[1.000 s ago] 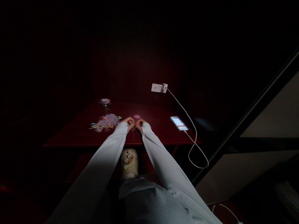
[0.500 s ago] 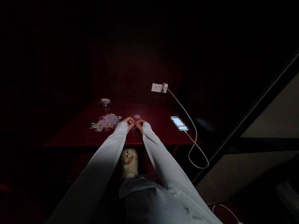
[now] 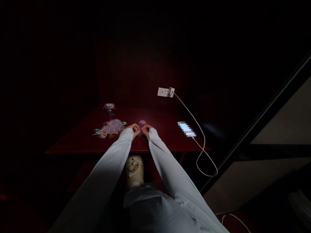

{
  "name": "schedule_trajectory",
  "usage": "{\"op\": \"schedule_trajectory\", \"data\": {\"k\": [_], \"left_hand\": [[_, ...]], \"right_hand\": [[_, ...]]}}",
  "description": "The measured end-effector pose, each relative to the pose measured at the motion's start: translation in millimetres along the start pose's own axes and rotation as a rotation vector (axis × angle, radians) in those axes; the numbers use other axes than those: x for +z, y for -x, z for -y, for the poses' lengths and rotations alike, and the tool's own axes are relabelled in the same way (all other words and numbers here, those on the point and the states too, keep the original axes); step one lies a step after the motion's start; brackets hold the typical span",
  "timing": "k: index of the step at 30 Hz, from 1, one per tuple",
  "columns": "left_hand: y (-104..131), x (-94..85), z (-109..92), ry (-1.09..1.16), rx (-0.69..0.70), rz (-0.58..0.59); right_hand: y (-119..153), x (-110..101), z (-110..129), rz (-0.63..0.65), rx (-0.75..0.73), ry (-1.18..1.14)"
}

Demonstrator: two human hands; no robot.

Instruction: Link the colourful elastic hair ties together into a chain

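My left hand (image 3: 135,129) and my right hand (image 3: 146,129) meet fingertip to fingertip low over the dark red table (image 3: 162,139). Both are closed in a pinch; whatever sits between the fingers is too small and dim to name. Just beyond the fingertips lies a small pink cluster (image 3: 142,122), its pieces not clear. Left of my left hand spreads a pile of thin, multicoloured elastic hair bands (image 3: 111,128). A clear jar (image 3: 110,111) with a pale lid stands behind that pile.
A phone (image 3: 187,129) with a lit, blurred screen lies at the table's right, on a white cable (image 3: 190,111) that loops past the table edge from a wall socket (image 3: 164,92). Below the front edge is a beige clog (image 3: 134,168) on my foot.
Both hands stay in nearly the same place, with only a slight shift of the fingers. The whole view has moved down very slightly.
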State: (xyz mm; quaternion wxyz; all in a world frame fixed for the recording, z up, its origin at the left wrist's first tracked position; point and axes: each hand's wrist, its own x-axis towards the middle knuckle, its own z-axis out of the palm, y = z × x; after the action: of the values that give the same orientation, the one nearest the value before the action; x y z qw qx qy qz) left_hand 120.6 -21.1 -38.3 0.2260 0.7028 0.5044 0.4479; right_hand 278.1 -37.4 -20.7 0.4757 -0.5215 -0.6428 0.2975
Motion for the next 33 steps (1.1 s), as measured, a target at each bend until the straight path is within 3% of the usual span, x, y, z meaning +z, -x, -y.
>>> {"op": "schedule_trajectory", "data": {"k": [10,33], "left_hand": [[2.9,-0.5,-7.4,0.032,-0.088,-0.053],[3.9,-1.1,-6.5,0.018,-0.072,-0.092]], "right_hand": [[2.7,-2.4,3.0,0.013,-0.036,0.005],[2.6,-0.9,-1.3,-0.013,-0.042,0.063]]}}
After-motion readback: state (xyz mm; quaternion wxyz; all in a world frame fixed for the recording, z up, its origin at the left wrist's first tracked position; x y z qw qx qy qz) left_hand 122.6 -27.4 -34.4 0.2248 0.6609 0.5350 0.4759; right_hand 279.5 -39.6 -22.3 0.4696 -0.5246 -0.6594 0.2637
